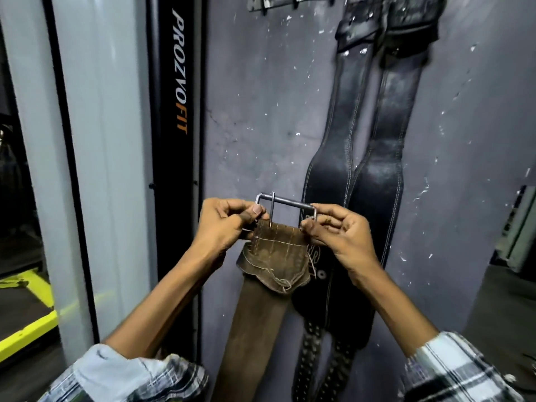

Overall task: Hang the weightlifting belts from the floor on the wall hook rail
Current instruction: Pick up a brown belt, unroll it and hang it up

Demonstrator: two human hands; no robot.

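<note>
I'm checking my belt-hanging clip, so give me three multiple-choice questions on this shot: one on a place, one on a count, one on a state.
1. Where is the hook rail?
A. on the wall, top of view
B. on the floor
C. on the black post

2. How many black belts hang on the wall?
A. none
B. two
C. five

3. How is the brown belt held?
A. lying untouched on the floor
B. already hooked on the rail
C. by its metal buckle, between both hands

Answers:
1 A, the rail runs above the belts.
2 B, two hang side by side.
3 C, the left hand and right hand pinch the buckle's ends.
</note>
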